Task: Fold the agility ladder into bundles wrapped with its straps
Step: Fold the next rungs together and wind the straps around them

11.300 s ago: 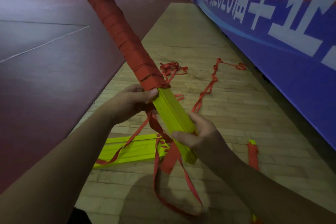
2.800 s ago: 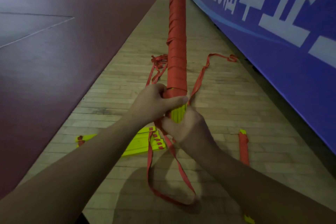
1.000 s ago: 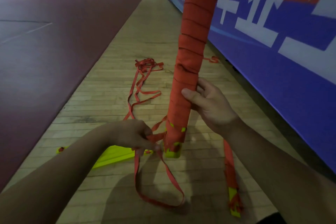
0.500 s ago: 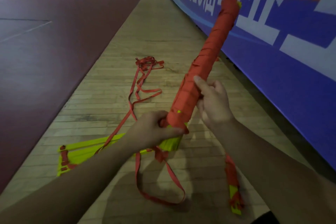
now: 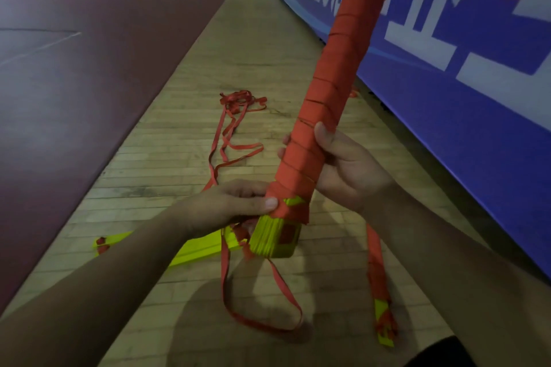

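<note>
Wrap nearly done, I judge: right hand grips bundle, left hand pinches strap at its base — tuck next.

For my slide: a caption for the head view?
Strap-wrapped bundle held by left hand and right hand above loose straps.

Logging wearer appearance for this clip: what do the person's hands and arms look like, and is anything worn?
The left hand and right hand are both bare: no gloves, rings, watch or wristband visible. No sleeve reaches into view on either arm, and nothing is taped or marked on them.
</note>
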`<state>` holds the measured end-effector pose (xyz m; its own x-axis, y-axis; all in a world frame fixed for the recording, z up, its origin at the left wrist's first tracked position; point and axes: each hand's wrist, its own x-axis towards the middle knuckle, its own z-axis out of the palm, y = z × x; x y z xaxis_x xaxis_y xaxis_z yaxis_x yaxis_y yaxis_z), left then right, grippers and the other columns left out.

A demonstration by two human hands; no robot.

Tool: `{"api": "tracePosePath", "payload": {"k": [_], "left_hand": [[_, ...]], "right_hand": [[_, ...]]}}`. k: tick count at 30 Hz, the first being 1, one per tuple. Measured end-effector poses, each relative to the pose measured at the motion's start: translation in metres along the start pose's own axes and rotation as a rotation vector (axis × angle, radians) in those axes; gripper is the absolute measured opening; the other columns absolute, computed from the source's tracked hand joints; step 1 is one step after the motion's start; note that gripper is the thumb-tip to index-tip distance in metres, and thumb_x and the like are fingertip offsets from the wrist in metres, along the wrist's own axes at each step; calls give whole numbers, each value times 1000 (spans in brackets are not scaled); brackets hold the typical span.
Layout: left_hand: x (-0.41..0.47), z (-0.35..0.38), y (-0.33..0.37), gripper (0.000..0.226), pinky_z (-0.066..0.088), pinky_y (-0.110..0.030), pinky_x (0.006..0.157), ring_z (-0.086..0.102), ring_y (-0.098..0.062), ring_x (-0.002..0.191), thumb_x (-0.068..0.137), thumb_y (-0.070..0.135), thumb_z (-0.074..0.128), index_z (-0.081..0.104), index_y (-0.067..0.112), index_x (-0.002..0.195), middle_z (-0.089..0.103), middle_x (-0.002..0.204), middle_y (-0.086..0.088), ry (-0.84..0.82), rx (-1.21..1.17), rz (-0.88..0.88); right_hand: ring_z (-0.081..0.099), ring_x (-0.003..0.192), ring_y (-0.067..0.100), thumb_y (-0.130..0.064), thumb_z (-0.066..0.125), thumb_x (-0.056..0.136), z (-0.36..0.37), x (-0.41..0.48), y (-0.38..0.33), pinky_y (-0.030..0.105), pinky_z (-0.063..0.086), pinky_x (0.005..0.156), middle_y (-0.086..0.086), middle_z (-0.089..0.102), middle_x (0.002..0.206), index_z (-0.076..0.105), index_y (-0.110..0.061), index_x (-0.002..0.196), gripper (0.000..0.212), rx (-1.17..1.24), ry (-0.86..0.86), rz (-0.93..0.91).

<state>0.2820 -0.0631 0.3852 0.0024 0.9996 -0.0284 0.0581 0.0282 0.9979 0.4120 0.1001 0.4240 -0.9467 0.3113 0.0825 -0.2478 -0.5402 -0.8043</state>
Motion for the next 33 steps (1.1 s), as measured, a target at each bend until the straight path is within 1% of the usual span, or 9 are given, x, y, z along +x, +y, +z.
{"api": "tracePosePath", "payload": {"k": [2, 5, 8, 10, 14, 19, 24, 27, 33], "left_hand": [[1, 6, 1, 43, 47, -29, 65, 59, -16, 71, 74, 63, 74, 73, 27, 97, 67, 81, 4, 16, 87, -7], [8, 18, -9, 61, 57, -52, 80, 70, -28, 87, 66, 69, 77, 71, 22, 104, 75, 97, -11, 206, 318, -54], [14, 22, -11, 57, 47, -33, 51, 57, -12, 58, 66, 69, 71, 70, 16, 87, 67, 66, -3, 351, 329, -61], [14, 20, -10, 52, 36, -23, 48, 48, -7, 52, 68, 67, 66, 66, 16, 76, 57, 58, 7, 385, 349, -41], [11, 18, -7, 51, 37, -23, 49, 49, -5, 51, 77, 68, 63, 63, 18, 73, 54, 55, 9, 329, 495, -16], [7, 7, -3, 55, 41, -18, 50, 62, -9, 53, 80, 67, 61, 68, 12, 84, 70, 65, -4, 177, 833, -248], [14, 30, -15, 39, 50, -30, 63, 63, -9, 68, 77, 61, 72, 66, 25, 89, 67, 73, 7, 512, 801, -129], [28, 59, -27, 44, 29, -29, 59, 54, -17, 70, 74, 59, 76, 48, 26, 83, 53, 69, 11, 632, 862, -82], [27, 49, -41, 49, 37, -39, 61, 60, -30, 79, 71, 64, 71, 49, 23, 86, 63, 83, -4, 765, 932, -45]], "right_hand": [[71, 82, 27, -23, 58, 84, -1, 0, -1, 38, 60, 74, 15, 70, 88, 60, -5, 101, 25, -66, 31, -13], [70, 82, 28, -20, 62, 83, -5, 2, 5, 38, 60, 73, 15, 68, 89, 59, -3, 105, 28, -119, 82, -21], [67, 83, 27, -21, 64, 81, -2, 3, 12, 37, 60, 74, 14, 65, 89, 58, -4, 106, 31, -182, 102, -26], [63, 88, 28, -22, 66, 80, 1, 3, 16, 36, 58, 75, 14, 63, 91, 59, -5, 107, 33, -208, 108, -31], [64, 85, 29, -18, 66, 84, 1, 3, 18, 38, 58, 73, 16, 62, 89, 58, -4, 108, 29, -294, 135, -44], [62, 88, 33, -15, 72, 87, -15, 9, 9, 56, 53, 87, 17, 66, 93, 61, -11, 106, 22, -521, 269, -208], [71, 86, 22, -24, 80, 83, -20, 11, 19, 49, 59, 83, 4, 72, 95, 61, -25, 103, 27, -773, 479, -315], [72, 83, 31, -45, 81, 70, -11, 16, 33, 55, 59, 76, 5, 72, 90, 60, -33, 94, 34, -775, 584, -327], [68, 81, 20, -29, 78, 82, -4, 19, 36, 58, 57, 82, 2, 69, 87, 59, -25, 92, 22, -636, 584, -295]]}}
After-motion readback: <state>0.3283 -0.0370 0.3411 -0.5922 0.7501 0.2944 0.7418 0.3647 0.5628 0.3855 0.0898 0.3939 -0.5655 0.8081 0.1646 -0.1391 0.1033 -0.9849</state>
